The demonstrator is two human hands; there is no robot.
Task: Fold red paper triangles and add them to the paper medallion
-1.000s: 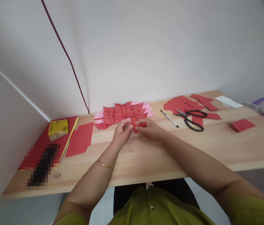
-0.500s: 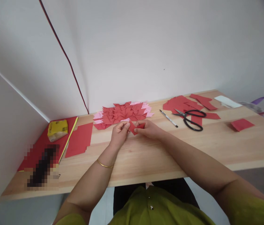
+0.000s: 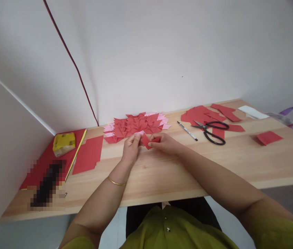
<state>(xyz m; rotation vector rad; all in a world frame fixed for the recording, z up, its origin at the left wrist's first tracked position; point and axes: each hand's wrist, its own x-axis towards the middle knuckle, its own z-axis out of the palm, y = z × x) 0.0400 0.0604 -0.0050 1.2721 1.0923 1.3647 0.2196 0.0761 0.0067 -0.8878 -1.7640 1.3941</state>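
Note:
A small folded piece of red paper (image 3: 146, 141) is held up between my two hands above the wooden table (image 3: 162, 173). My right hand (image 3: 163, 142) pinches it, thumb on its near face. My left hand (image 3: 131, 147) has its fingers bent at the paper's left edge; some of those fingertips are hidden behind the paper. Just beyond my hands lies a spread of folded red and pink paper pieces (image 3: 136, 125), packed close together against the wall.
Black-handled scissors (image 3: 210, 129) and a pen (image 3: 187, 131) lie to the right, near red paper scraps (image 3: 201, 114). A red square (image 3: 269, 138) is farther right. On the left are red sheets (image 3: 89, 154) and a yellow packet (image 3: 64, 143). A blurred dark patch covers the left front.
My left thumb and fingers have shifted slightly left along the paper, baring more of its left side. My right hand has stayed nearly still.

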